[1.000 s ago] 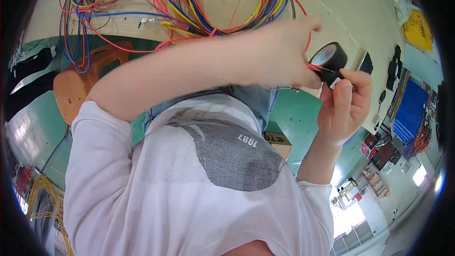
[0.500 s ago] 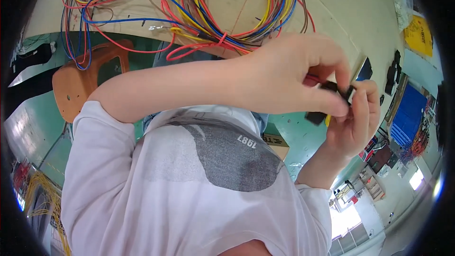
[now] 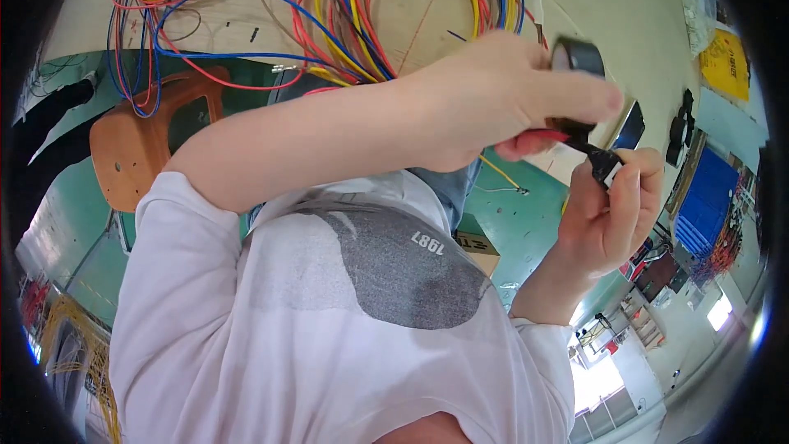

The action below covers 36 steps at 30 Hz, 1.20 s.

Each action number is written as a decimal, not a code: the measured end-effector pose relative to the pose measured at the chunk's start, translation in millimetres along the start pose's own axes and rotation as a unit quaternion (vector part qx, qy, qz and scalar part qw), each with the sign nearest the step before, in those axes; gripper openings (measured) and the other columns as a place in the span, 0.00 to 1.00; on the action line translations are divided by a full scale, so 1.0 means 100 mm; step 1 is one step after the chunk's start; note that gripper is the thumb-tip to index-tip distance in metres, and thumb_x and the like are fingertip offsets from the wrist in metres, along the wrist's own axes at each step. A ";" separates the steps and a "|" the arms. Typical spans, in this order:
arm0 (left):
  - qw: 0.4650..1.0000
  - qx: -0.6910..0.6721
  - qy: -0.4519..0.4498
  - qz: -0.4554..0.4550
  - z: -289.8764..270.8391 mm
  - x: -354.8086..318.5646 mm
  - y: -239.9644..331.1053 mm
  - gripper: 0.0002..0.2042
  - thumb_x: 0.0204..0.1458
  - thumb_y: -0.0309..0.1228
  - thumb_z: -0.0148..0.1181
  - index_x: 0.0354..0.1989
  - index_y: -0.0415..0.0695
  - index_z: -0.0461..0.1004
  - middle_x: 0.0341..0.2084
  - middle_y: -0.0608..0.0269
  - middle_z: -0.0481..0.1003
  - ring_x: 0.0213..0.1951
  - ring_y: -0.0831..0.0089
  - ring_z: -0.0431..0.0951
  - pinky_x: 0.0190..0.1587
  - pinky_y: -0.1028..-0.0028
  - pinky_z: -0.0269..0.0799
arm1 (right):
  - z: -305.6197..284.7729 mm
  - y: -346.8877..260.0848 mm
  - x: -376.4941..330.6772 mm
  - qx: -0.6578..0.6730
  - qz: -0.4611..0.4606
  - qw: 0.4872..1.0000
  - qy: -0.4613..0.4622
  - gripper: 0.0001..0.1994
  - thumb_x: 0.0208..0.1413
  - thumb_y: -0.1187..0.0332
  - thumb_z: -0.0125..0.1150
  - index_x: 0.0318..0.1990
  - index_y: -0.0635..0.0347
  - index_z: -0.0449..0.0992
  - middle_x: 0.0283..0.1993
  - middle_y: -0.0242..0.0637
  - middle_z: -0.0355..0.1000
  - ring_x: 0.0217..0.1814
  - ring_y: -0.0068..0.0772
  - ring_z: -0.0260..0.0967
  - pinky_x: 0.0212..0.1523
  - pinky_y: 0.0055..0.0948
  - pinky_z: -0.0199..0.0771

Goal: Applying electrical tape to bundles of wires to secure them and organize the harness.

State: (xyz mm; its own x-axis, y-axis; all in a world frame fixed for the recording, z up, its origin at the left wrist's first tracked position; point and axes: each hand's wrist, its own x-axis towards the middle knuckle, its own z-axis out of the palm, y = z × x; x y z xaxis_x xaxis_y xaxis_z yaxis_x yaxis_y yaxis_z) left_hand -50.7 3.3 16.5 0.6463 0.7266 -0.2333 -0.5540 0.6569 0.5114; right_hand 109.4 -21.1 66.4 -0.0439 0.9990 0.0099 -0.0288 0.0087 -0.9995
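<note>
My left hand (image 3: pixel 526 90) reaches across from the left, its thumb and fingers closed on a roll of black tape (image 3: pixel 585 56). Just below and to the right, my right hand (image 3: pixel 616 205) pinches a small black-wrapped piece with a white patch (image 3: pixel 606 168), which looks like a taped wire end or connector. A short black strip runs between the roll and that piece. Something red, probably wire (image 3: pixel 546 135), shows under my left hand beside the strip. My fingers partly hide the wrapped piece.
Coiled red, blue, yellow and brown wires (image 3: pixel 357 12) lie on the table (image 3: pixel 608 0), with some loops hanging over its edge. An orange stool (image 3: pixel 119 156) stands at left, near a person's dark-clothed legs (image 3: pixel 62 148). Blue panels (image 3: pixel 707 205) and a yellow bag (image 3: pixel 725 64) are at right.
My left hand has lifted away from my right hand and turned, bringing the tape roll up above the wrapped piece. The wire coil has shifted slightly right. My right hand stays nearly in place.
</note>
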 end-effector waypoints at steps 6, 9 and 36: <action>0.969 0.080 -0.156 0.175 -0.19 -0.09 -0.03 0.14 0.40 0.30 0.63 0.33 0.40 0.68 0.31 0.68 0.65 0.32 0.80 0.65 0.32 0.80 0.61 | -0.08 -0.05 0.02 -0.014 0.060 0.998 0.017 0.07 0.52 0.72 0.48 0.25 0.64 0.62 0.15 0.30 0.59 0.11 0.11 0.45 0.13 0.12 0.44; 0.869 0.381 0.019 0.315 -0.03 -0.08 -0.16 0.08 0.40 0.22 0.62 0.28 0.41 0.69 0.26 0.66 0.63 0.28 0.81 0.64 0.27 0.81 0.60 | -0.09 -0.06 0.03 -0.010 0.064 0.998 0.018 0.07 0.52 0.71 0.49 0.26 0.64 0.62 0.17 0.31 0.60 0.11 0.11 0.45 0.13 0.12 0.44; 0.891 0.341 -0.128 0.272 -0.11 -0.01 -0.09 0.28 0.37 0.38 0.66 0.46 0.41 0.61 0.33 0.62 0.64 0.37 0.72 0.66 0.33 0.76 0.63 | 0.07 -0.05 0.00 -0.050 0.048 0.987 0.144 0.07 0.46 0.77 0.52 0.34 0.61 0.65 0.25 0.27 0.58 0.17 0.08 0.49 0.15 0.09 0.45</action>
State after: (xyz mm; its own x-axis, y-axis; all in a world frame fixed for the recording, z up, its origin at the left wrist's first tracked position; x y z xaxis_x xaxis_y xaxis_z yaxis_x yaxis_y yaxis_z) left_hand -52.8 -1.0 2.9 0.5263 0.7727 0.3548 -0.4305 -0.1177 0.8949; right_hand 102.5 -21.6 71.5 0.2447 0.9663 -0.0797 0.0603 -0.0972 -0.9934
